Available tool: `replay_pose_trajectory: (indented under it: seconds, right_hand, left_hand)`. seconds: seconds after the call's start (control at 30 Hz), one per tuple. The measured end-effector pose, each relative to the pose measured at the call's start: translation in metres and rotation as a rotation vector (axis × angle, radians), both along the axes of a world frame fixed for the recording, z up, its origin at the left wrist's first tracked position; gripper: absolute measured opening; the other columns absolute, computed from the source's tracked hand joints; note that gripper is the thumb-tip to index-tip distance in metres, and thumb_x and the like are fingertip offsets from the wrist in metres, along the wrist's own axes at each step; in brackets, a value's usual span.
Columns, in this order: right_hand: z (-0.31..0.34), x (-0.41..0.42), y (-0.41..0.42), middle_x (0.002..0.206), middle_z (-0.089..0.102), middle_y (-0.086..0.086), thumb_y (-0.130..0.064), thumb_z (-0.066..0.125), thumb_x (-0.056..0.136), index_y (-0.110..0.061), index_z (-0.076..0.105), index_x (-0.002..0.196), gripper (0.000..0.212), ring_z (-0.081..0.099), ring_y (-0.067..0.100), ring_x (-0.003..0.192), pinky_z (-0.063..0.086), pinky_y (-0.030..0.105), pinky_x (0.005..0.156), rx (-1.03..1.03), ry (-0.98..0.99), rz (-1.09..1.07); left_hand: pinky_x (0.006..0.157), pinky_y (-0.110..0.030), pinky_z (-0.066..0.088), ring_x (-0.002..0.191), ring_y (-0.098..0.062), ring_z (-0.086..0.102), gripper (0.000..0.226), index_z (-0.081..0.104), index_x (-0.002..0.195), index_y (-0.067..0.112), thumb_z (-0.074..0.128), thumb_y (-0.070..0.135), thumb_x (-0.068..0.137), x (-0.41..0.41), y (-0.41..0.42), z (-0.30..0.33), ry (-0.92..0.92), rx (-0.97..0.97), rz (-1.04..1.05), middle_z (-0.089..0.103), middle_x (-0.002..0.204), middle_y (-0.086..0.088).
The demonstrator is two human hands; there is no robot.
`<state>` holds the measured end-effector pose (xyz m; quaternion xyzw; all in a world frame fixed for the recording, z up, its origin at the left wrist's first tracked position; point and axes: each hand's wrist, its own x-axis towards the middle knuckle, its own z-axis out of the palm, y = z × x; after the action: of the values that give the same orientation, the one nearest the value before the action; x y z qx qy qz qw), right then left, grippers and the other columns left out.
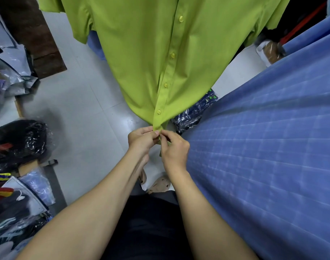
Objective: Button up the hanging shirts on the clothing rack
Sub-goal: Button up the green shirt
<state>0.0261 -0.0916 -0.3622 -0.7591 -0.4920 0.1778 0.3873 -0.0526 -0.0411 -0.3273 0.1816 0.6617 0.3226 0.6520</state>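
The green shirt (151,59) is cut off by the top edge; collar, hanger and rack are out of frame. Its bottom hem is covered by the left hand (142,140) and right hand (174,149); whether a button sits between the fingertips cannot be determined. The blue checked shirt (273,147) is motion-blurred and runs off the right edge.

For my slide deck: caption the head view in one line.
Both hands, left hand and right hand, pinch the bottom placket of a hanging lime-green cotton shirt, four yellow-green buttons above already fastened.
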Motion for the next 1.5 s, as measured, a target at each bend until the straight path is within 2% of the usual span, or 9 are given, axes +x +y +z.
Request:
replay_pose_trajectory:
  seconds: [0.17,0.37,0.53,0.67,0.8,0.97,1.13,1.3,1.5]
  right_hand:
    - [0.001,-0.003,0.001,0.088,0.076,0.003,-0.006,0.069,0.083,-0.01,0.076,0.091,0.012,0.07,0.022,0.08,0.055,0.034,0.072,0.057,0.019,0.007]
    - [0.001,-0.001,0.005,0.086,0.077,0.002,-0.009,0.072,0.085,-0.01,0.074,0.096,0.011,0.073,0.019,0.079,0.056,0.031,0.072,0.081,0.061,-0.028]
    - [0.008,0.003,0.006,0.085,0.077,0.002,-0.013,0.073,0.086,-0.01,0.077,0.097,0.012,0.071,0.009,0.077,0.057,0.027,0.073,0.034,0.137,-0.054]
    - [0.018,0.011,0.017,0.077,0.074,0.002,-0.009,0.073,0.087,-0.009,0.075,0.093,0.006,0.066,-0.002,0.067,0.056,0.021,0.073,-0.118,0.51,-0.25]
    - [0.025,0.014,0.025,0.084,0.072,0.014,0.004,0.067,0.089,-0.002,0.067,0.093,0.007,0.069,0.019,0.074,0.058,0.033,0.08,-0.222,1.201,-0.417]
    - [0.023,0.037,0.039,0.082,0.074,0.006,-0.009,0.071,0.084,-0.024,0.071,0.071,0.02,0.069,0.026,0.083,0.058,0.04,0.085,-0.324,0.713,-0.374]
    - [0.117,0.076,0.12,0.084,0.074,0.0,-0.019,0.067,0.088,-0.028,0.073,0.085,0.011,0.07,0.02,0.084,0.057,0.037,0.085,-0.049,0.445,-0.259]
    - [0.238,0.106,0.188,0.101,0.065,-0.008,-0.014,0.065,0.091,-0.019,0.07,0.109,0.019,0.059,0.004,0.075,0.041,0.012,0.073,0.258,0.123,-0.123]
    - [0.321,0.123,0.239,0.116,0.037,0.001,0.004,0.056,0.082,-0.026,0.057,0.13,0.057,0.053,0.021,0.09,0.05,0.035,0.078,0.293,-0.472,0.082]
  left_hand:
    - [0.085,-0.035,0.058,0.087,-0.028,0.068,0.023,0.063,0.107,-0.007,0.066,-0.011,0.084,-0.003,-0.001,-0.001,0.001,-0.025,0.056,0.07,0.089,-0.018]
    - [0.082,-0.033,0.057,0.076,-0.02,0.065,0.022,0.063,0.083,0.017,0.07,-0.004,0.083,-0.001,0.001,-0.001,0.237,0.134,-0.057,0.069,0.082,-0.011]
    - [0.071,-0.024,0.055,0.066,-0.015,0.062,0.02,0.064,0.093,0.009,0.068,-0.007,0.083,0.0,0.005,0.001,0.204,0.146,-0.083,0.067,0.079,-0.009]
    - [0.068,-0.023,0.055,0.067,-0.018,0.064,0.023,0.065,0.091,0.006,0.07,-0.013,0.079,-0.001,0.005,0.005,0.03,0.11,-0.046,0.069,0.079,-0.012]
    - [0.069,-0.023,0.054,0.07,-0.019,0.064,0.024,0.063,0.092,0.006,0.07,-0.012,0.078,-0.002,0.011,0.0,-0.071,0.069,-0.023,0.068,0.08,-0.012]
    - [0.074,-0.021,0.046,0.087,-0.016,0.063,0.018,0.065,0.099,0.018,0.072,0.012,0.084,-0.002,0.029,-0.003,0.424,0.141,-0.262,0.066,0.088,0.004]
    - [0.08,-0.026,0.052,0.08,-0.011,0.061,0.013,0.067,0.092,0.02,0.062,0.009,0.089,0.03,0.112,0.09,0.488,0.716,-0.279,0.066,0.086,0.006]
    - [0.09,-0.039,0.046,0.099,-0.027,0.057,0.02,0.066,0.105,0.012,0.059,0.009,0.086,0.04,0.187,0.2,0.791,1.37,-0.173,0.062,0.106,-0.008]
    - [0.077,-0.043,0.037,0.093,-0.029,0.04,0.043,0.066,0.116,0.02,0.076,0.016,0.074,0.031,0.236,0.265,1.417,1.773,-0.344,0.052,0.105,-0.014]
